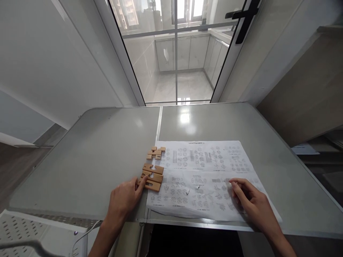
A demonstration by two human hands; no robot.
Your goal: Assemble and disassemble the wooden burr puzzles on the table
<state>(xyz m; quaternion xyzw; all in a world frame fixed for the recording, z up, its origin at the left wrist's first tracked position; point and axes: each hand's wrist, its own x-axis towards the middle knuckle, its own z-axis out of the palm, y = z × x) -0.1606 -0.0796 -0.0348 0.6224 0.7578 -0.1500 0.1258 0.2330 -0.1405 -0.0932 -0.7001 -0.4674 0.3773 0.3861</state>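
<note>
The lower blocks (158,178) were touched at their left ends by the left hand (123,198), its thumb and forefinger brought close; whether they were gripped could not be told. They were set at the left edge of the sheet (209,172), over which the right hand (249,201) was held half-curled, anything pinched being undiscernible. Light pressure seemed called for, so that rows were not skewed. Three lower blocks, one sheet and two hands were counted; the upper blocks (158,156) could not be counted surely.
</note>
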